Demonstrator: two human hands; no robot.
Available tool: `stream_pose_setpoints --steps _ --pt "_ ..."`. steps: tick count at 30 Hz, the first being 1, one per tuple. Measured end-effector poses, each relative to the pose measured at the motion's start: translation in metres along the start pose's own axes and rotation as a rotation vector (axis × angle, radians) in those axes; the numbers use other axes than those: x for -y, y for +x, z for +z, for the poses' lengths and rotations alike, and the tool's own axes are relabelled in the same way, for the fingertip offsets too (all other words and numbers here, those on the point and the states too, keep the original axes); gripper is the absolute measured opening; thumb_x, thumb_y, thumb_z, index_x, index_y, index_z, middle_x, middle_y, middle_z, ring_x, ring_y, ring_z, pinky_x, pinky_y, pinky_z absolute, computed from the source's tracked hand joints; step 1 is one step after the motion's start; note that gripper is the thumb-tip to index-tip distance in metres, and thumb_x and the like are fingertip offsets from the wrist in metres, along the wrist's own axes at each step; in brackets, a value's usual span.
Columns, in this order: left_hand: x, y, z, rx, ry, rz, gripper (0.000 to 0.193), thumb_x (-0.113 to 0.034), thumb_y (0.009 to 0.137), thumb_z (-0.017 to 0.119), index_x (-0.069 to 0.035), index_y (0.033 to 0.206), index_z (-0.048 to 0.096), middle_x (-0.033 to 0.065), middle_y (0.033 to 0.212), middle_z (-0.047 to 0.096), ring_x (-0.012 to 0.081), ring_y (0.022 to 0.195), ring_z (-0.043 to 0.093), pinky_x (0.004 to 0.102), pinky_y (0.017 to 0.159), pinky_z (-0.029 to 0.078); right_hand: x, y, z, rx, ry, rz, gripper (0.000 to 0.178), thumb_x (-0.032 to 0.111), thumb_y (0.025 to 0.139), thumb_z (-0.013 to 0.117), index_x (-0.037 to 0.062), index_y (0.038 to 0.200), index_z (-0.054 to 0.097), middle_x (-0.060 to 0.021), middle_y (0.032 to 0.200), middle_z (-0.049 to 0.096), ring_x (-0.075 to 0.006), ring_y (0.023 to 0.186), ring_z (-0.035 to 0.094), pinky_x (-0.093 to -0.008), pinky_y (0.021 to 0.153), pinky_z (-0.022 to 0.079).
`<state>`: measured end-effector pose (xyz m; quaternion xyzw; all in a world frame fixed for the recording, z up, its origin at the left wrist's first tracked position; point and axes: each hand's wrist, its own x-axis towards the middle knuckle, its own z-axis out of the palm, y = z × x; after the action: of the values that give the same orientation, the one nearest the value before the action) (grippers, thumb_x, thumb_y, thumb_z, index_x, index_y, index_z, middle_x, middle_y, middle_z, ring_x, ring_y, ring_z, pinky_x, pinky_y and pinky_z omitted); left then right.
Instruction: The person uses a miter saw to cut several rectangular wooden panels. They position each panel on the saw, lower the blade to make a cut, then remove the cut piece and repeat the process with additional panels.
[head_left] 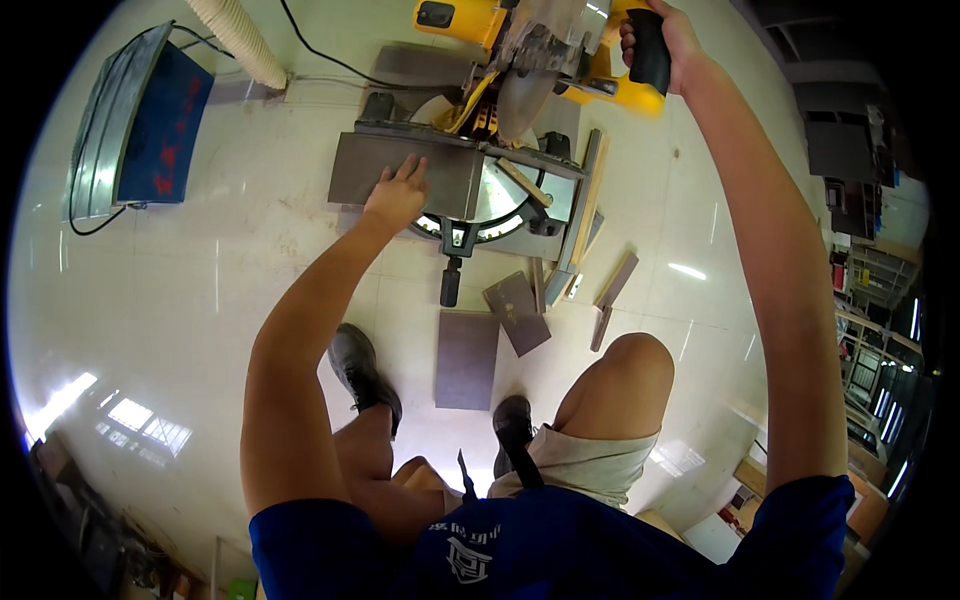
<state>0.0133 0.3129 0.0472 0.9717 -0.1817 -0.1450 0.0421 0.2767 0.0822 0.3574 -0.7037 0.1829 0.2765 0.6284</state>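
A yellow miter saw (640, 97) stands on the floor in front of me, its round blade (527, 100) raised above the base. My right hand (678, 45) is closed around the saw's black handle (650, 52) at the upper right. On the saw's base, against the fence, lies a dark brown board (350, 170). My left hand (398, 195) rests flat on that board with its fingers spread, left of the blade. A short wood strip (524, 183) lies slantwise on the base to the right of the board.
Several brown offcuts (517, 312) lie on the floor between the saw and my feet, one larger panel (466, 360) among them. Long strips (590, 200) lean along the saw's right side. A blue metal box (165, 135) with a cable and a ribbed hose (240, 45) are at the left.
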Motion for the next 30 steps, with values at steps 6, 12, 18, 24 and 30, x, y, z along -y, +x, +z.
stream_pose_setpoints --steps 6,12,18,24,30 --pt "-0.003 0.001 -0.006 0.001 -0.014 0.007 0.058 -0.031 0.077 0.074 -0.01 0.128 0.057 0.0135 0.154 0.028 0.0303 0.145 0.021 0.0525 0.109 0.037 -0.035 -0.015 -0.017 0.083 0.094 -0.067 0.049 0.053 0.094 0.04 0.0066 0.084 0.052 -0.0057 0.065 0.053 -0.0196 0.054 0.052 -0.0343 0.052 0.047" --pt "0.007 -0.005 0.001 -0.035 -0.015 0.013 0.045 -0.027 0.084 0.066 -0.009 0.124 0.059 0.0127 0.155 0.028 0.03 0.145 0.023 0.0531 0.107 0.037 -0.153 -0.085 0.005 -0.014 0.168 -0.24 0.053 0.056 0.095 0.043 0.0043 0.092 0.053 -0.0082 0.067 0.055 -0.0207 0.055 0.053 -0.0342 0.054 0.046" --pt "0.003 -0.003 0.01 -0.077 -0.014 0.013 0.053 -0.026 0.08 0.071 -0.011 0.129 0.057 0.012 0.156 0.025 0.0283 0.145 0.022 0.0509 0.108 0.037 -0.248 -0.102 0.001 0.006 0.2 -0.461 0.058 0.059 0.095 0.041 0.0021 0.096 0.05 -0.0103 0.068 0.053 -0.0227 0.058 0.055 -0.0345 0.057 0.047" --pt "0.007 -0.003 0.016 -0.119 0.027 0.022 0.054 -0.026 0.079 0.072 -0.011 0.129 0.056 0.0121 0.155 0.029 0.0286 0.144 0.025 0.05 0.106 0.039 -0.263 -0.101 0.002 0.036 0.165 -0.513 0.061 0.064 0.093 0.041 0.0028 0.095 0.048 -0.0098 0.07 0.052 -0.0223 0.06 0.055 -0.0346 0.059 0.048" --pt "0.007 -0.003 0.014 -0.126 -0.016 0.028 0.052 -0.026 0.079 0.072 -0.012 0.126 0.058 0.011 0.154 0.031 0.0277 0.144 0.026 0.05 0.104 0.041 -0.282 -0.101 0.001 0.03 0.146 -0.542 0.07 0.072 0.087 0.045 0.0028 0.094 0.048 -0.0095 0.069 0.053 -0.0213 0.061 0.055 -0.0337 0.06 0.048"
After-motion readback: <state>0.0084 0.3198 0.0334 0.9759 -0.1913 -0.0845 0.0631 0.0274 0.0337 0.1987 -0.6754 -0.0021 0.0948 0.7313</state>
